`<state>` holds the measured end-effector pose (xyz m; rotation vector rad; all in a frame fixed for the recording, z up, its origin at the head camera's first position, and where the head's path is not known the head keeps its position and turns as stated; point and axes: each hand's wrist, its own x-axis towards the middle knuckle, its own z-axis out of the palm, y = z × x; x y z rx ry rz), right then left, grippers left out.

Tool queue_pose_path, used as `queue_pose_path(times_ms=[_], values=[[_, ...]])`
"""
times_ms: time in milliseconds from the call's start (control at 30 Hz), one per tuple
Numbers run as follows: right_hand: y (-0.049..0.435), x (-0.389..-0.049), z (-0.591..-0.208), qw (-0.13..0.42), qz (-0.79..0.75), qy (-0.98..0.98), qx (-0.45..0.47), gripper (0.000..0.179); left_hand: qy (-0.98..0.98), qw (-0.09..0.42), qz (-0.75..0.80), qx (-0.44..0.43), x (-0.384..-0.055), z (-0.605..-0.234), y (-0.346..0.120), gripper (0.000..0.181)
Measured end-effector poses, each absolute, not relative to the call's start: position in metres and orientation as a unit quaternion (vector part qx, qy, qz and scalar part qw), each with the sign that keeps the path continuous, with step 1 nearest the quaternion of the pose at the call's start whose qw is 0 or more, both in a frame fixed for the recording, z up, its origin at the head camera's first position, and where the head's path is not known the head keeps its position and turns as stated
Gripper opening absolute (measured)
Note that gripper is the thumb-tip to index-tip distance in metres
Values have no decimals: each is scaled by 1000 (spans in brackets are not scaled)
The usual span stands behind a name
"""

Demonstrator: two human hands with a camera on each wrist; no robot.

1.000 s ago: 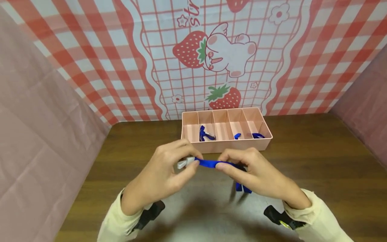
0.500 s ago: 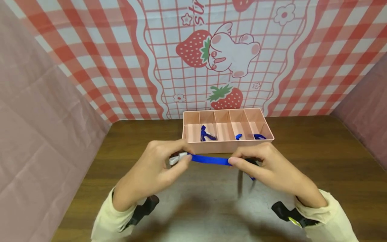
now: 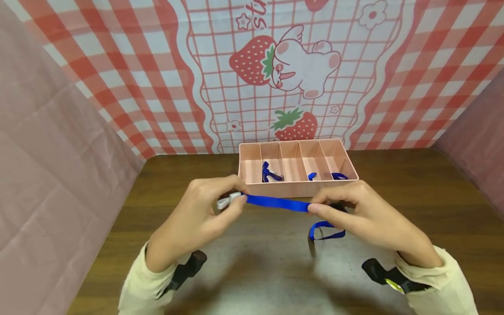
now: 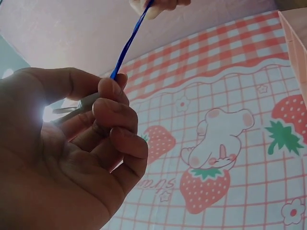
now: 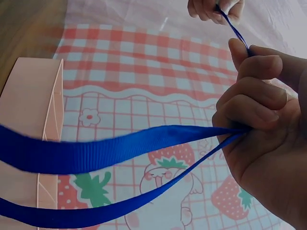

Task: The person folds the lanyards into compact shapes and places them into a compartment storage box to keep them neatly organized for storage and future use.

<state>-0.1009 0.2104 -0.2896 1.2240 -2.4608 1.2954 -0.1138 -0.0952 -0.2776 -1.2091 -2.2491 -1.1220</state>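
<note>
A blue ribbon lanyard [image 3: 277, 202] stretches between the two hands above the table. My left hand [image 3: 193, 223] pinches it between thumb and forefinger, close to its whitish end piece [image 3: 223, 203], which sticks out behind the thumb. At the other side my right hand [image 3: 366, 218] pinches the ribbon with thumb and forefinger. In the right wrist view the ribbon passes through the curled fingers [image 5: 249, 108] and comes out as two blue strands [image 5: 110, 148]. The same loose part hangs as a loop below the right hand in the head view.
Behind the hands stands a pink box [image 3: 283, 190] with five compartments [image 3: 252, 170] side by side. Blue pieces [image 3: 271, 173] lie in several of them. A checked strawberry cloth [image 3: 157, 87] covers the back wall; pink cloth [image 3: 51, 153] hangs at the left. The table [image 3: 275, 262] is brown wood.
The hands have drawn apart, the right one moving rightward, so a longer stretch of ribbon shows between them. The hanging loop below the right hand has swung open.
</note>
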Motion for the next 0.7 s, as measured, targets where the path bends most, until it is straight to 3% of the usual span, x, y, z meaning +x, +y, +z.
queue_pose_path(times_ms=[200, 700], values=[[217, -99, -288, 56, 406, -831, 376, 29, -797, 169, -392, -427, -116, -285, -96, 11], [251, -87, -298, 56, 376, -875, 299, 28, -818, 84, -422, -383, -112, -310, -134, 19]])
